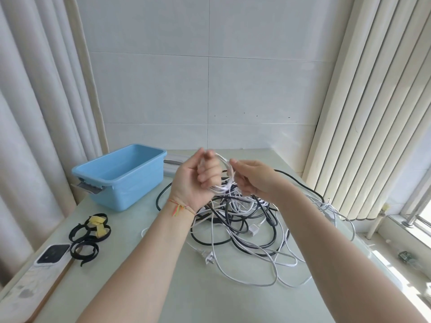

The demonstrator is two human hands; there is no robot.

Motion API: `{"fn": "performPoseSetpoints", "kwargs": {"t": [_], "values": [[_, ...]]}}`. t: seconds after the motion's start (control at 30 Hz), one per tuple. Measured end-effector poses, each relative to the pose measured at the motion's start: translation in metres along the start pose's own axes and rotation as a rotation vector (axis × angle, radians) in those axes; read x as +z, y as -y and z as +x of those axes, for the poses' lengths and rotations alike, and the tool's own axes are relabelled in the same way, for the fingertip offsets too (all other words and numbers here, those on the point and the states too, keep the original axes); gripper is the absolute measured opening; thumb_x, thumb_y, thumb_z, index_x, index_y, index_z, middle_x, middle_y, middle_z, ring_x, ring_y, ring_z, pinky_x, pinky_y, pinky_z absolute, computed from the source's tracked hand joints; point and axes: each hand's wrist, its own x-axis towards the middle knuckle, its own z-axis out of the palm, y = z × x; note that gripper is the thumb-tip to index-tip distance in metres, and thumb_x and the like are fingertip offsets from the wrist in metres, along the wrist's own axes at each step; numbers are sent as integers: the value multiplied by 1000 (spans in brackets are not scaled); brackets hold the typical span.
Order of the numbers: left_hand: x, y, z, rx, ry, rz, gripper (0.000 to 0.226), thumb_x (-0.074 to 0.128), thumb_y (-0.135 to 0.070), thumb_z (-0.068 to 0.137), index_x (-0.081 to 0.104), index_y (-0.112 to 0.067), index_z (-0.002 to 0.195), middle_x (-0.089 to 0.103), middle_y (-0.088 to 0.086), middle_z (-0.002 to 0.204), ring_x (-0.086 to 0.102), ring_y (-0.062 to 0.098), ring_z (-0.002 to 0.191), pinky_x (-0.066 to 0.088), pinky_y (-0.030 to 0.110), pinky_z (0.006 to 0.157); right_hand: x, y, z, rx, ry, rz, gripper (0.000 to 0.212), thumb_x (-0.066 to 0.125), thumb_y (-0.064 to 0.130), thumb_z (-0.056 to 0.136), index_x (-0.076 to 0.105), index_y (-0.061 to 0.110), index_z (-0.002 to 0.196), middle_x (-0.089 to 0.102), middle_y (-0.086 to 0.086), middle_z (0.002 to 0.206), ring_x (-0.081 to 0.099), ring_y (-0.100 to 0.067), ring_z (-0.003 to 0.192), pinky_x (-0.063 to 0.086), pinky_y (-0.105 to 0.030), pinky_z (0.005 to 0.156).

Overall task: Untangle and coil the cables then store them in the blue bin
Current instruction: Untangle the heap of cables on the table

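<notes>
Head view: left hand, right hand pinch blurred, seemingly looped white cable.

Blue bin: smooth moulded plastic, slight sheen. Bench: pale, smooth, faintly glossy top. Tangled cables: smooth plastic sheath, white and black. Black straps: matt, fabric-like. Wall tiles: glossy white. Curtains: soft matt cloth.

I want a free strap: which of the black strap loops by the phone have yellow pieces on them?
The two loops nearest the blue bin; the loop beside the phone is plain black.
</notes>
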Motion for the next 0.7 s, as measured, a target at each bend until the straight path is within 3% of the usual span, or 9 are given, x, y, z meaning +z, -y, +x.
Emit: {"fn": "performPoseSetpoints", "kwargs": {"t": [0.07,0.17,0.23,0.3,0.37,0.47,0.63,0.7], "values": [[2,-12,-2,168,-73,-9,38,33,-29,106,60,-3,115,42,2,58,35,10,47,32,24,39,-9,-10,-3,43,25,-124,21,56,23,100,64,10,85,45,-2,55,32,-15,44,27,-26,46],[7,-26,-4,422,-268,140,31,35,-33,105,58,-20,120,47,-1,60,42,9,46,31,17,36,-18,-18,-8,97,13,-296,5,65,9,92,62,7,90,56,-6,58,44,-18,48,32,-29,51],[9,-33,-5,537,-379,239,27,35,-35,105,55,-27,122,50,-1,64,43,9,48,30,17,37,-20,-15,-11,114,-40,-437,6,68,4,89,62,5,90,62,-6,59,55,-17,51,49,-28,54],[10,-37,-5,597,-461,325,30,36,-37,105,52,-31,129,53,-1,68,44,10,49,30,17,37,-21,-11,-14,98,-96,-474,10,70,5,87,60,3,88,64,-8,63,59,-17,51,52,-27,51],[11,-36,-2,611,-509,409,32,41,-39,104,52,-33,133,57,0,69,46,11,51,30,17,38,-20,-7,-15,45,-113,-534,13,72,6,87,59,4,83,65,-6,61,57,-15,44,44,-23,42],[13,-28,5,586,-512,576,28,48,-38,101,56,-36,128,63,3,70,55,15,56,34,20,43,-4,4,-13,7,-13,-773,12,70,12,88,63,9,79,67,3,58,61,-11,46,44,-22,44],[17,-12,7,458,-479,1179,34,38,-40,105,58,-18,121,66,12,77,65,26,69,54,37,64,26,26,-11,-73,69,-913,16,61,18,93,72,15,82,69,6,66,64,-6,56,47,-13,57],[20,-7,5,400,-489,1419,35,39,-38,105,60,-13,116,65,15,80,66,27,71,56,41,66,29,33,-12,-78,86,-940,21,55,17,96,72,13,83,67,7,61,63,-6,55,45,-11,58]]}}
